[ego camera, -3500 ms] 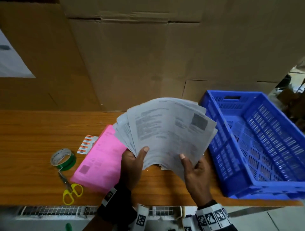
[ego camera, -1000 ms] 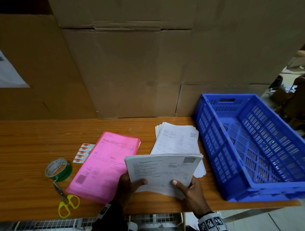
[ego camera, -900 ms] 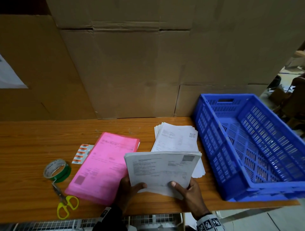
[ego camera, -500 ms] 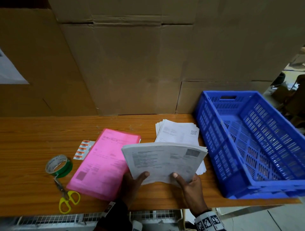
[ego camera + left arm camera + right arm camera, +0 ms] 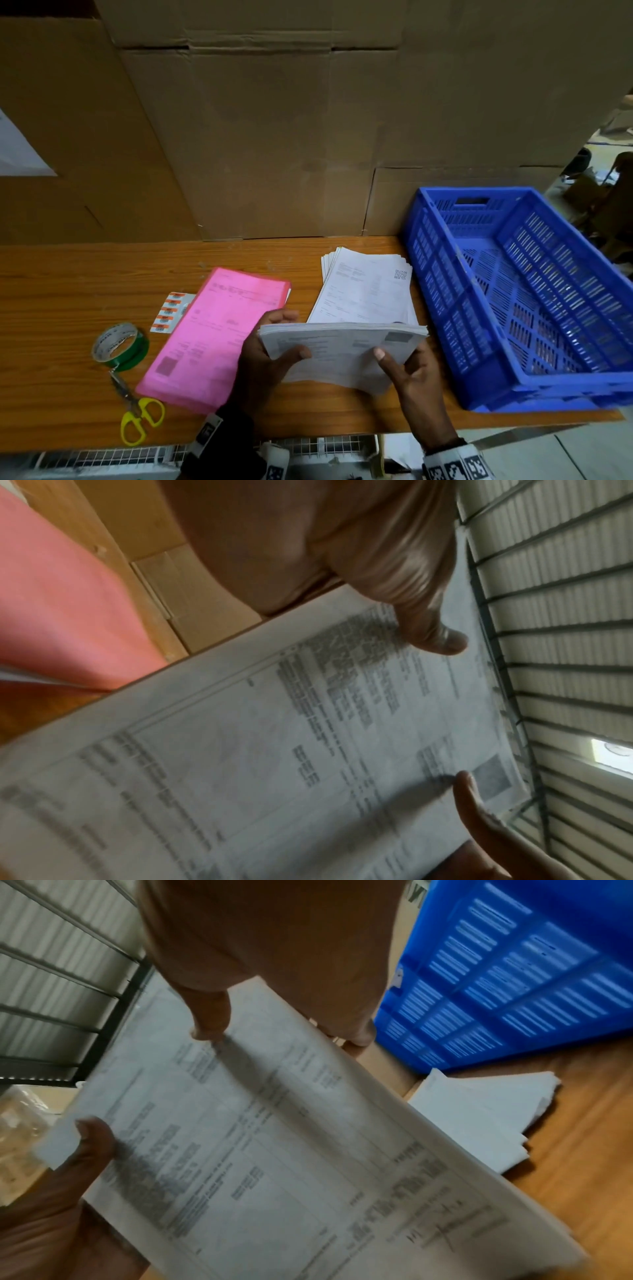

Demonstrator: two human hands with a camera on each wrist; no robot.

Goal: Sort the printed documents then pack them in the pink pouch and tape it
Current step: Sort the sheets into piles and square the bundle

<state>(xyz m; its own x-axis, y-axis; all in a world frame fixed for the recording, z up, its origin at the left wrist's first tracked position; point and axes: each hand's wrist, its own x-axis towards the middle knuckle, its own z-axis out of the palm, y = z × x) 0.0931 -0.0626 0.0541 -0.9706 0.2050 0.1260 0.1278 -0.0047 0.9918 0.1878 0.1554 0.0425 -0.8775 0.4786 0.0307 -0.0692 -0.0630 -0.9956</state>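
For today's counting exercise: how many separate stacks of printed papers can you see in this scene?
2. One stack of printed documents is held above the table's near edge by the left hand and the right hand. The other paper pile lies on the table between the pink pouch and the blue crate.

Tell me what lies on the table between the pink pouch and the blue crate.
A stack of printed papers lies between the pouch and the crate, flat on the table; the head view shows it.

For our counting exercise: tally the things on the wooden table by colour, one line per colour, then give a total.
Pink: 1, pouch
Blue: 1, crate
Green: 1, tape roll
Yellow: 1, scissors
White: 2, held stack, lying stack
Orange and white: 1, label sheet
Total: 7
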